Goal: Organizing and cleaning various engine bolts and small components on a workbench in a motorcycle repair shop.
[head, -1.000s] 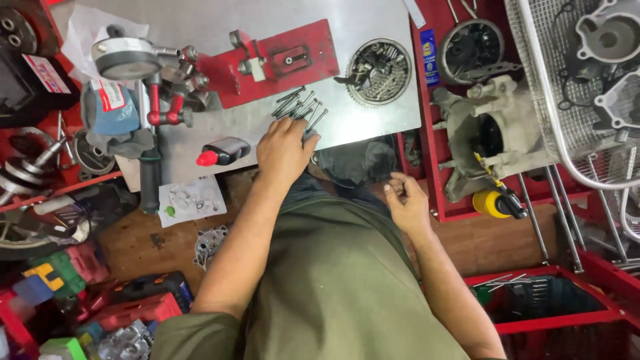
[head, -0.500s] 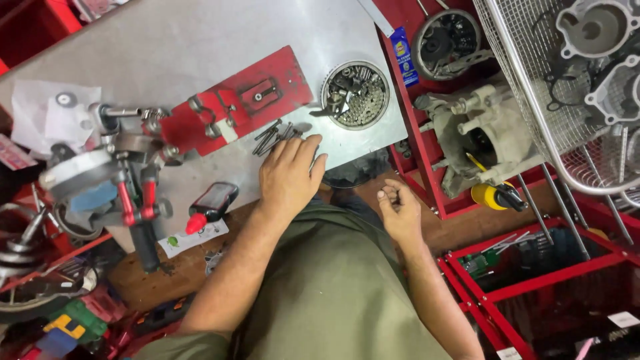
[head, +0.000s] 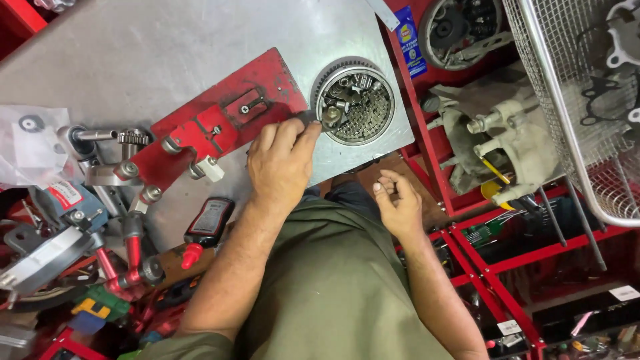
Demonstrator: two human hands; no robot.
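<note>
My left hand (head: 280,167) lies on the metal desk (head: 167,60), fingers pinched on small dark bolts (head: 308,119) at the rim of the round clutch basket (head: 355,101) full of loose parts. My right hand (head: 399,203) hangs off the desk edge, fingers loosely curled, holding nothing I can see.

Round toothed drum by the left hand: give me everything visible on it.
The round metal drum lies flat, open side up, near the grey table's edge, beside the red plate. Fine teeth ring its rim. Inside lie loose bolts, sockets and small metal bits. The left hand reaches its rim, fingertips pinching a small dark part there.
</note>
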